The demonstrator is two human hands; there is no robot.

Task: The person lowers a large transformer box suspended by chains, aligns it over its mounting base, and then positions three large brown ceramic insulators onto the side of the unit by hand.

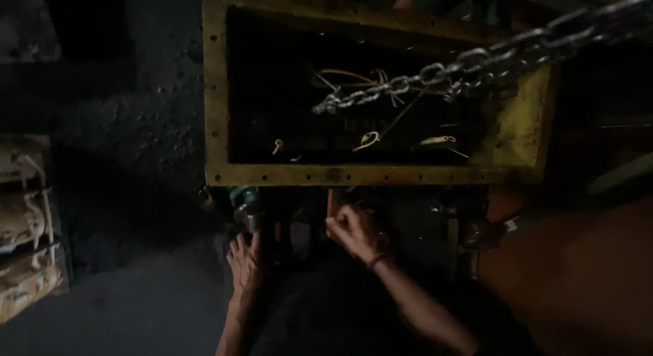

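Note:
I look down into an open yellow metal housing [216,111] with bolt holes along its flange and several pale wires or strips lying inside the dark cavity. A steel chain [435,73] runs across it from the upper right. Below the housing's near edge, my left hand [246,261] rests with fingers spread against dark machine parts near a metal cylinder [246,216]. To the right of it, my right hand [354,230] is closed around a slim reddish-brown tool [330,205] held upright against the housing's underside.
Pale cast parts [27,261] are stacked at the left edge on a dark, grimy floor. A reddish-orange surface [578,274] fills the lower right. A dark round fitting [479,232] sits beside the machine's right side. The scene is very dim.

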